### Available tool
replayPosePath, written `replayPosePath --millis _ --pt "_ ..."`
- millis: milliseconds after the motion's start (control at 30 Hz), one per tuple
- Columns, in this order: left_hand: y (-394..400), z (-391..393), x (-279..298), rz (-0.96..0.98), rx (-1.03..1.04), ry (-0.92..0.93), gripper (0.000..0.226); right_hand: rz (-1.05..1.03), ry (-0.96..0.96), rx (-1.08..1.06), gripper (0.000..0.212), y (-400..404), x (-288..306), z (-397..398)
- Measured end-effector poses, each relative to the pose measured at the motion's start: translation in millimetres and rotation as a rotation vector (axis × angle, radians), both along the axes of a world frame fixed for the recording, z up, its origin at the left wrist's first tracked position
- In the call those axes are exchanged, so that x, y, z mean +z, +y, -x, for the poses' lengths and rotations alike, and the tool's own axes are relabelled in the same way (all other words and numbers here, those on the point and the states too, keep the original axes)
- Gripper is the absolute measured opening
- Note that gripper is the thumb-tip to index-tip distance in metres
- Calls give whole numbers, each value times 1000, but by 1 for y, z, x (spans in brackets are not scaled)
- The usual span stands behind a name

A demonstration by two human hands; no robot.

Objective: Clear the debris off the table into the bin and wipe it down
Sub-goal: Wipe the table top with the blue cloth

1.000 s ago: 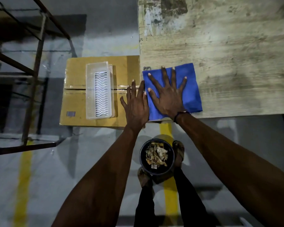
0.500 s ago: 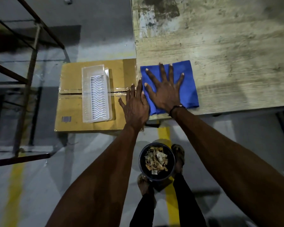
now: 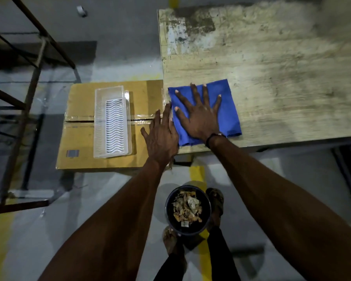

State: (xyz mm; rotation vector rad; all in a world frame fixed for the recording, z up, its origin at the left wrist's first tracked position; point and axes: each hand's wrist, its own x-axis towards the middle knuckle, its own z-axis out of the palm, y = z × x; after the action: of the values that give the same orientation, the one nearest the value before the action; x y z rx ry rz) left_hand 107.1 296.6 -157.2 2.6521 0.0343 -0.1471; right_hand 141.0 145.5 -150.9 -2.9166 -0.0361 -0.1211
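Note:
A folded blue cloth lies on the near left corner of the worn wooden table. My right hand presses flat on the cloth with fingers spread. My left hand is held flat with straight fingers at the table's left edge, beside the cloth, over the gap to a cardboard box. A black bin holding brown debris stands on the floor between my feet, below the table's front edge.
A cardboard box sits left of the table with a clear plastic tray on top. A rusty metal frame stands at far left. Yellow lines mark the grey floor. A small object lies on the floor far back.
Both hands stay in the same pose on the cloth and at the table edge. The camera view has tilted slightly, showing more of the table's far side.

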Motion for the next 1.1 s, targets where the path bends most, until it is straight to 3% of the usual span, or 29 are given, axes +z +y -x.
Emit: replayPosePath --millis 200,400,567,667,833,967,1100 --pt "-7 6 15 -59 -21 -110 60 14 -19 -49 61 -71 2 61" --pt "-20 -4 14 -136 -90 -125 71 -75 68 -269 63 -77 4 17" --pt "-48 -32 15 -156 -52 -136 76 25 -24 -70 62 -68 -1 53" --pt "-53 -32 15 -128 -18 -181 74 26 9 -146 63 -101 2 61" --pt "-57 -29 14 -128 11 -227 75 -28 2 -286 65 -109 3 -6" --pt "-57 -30 16 -122 15 -220 76 16 13 -112 65 -74 0 -21" --pt "-57 -32 19 -105 26 -227 75 20 -4 -48 63 -98 0 4"
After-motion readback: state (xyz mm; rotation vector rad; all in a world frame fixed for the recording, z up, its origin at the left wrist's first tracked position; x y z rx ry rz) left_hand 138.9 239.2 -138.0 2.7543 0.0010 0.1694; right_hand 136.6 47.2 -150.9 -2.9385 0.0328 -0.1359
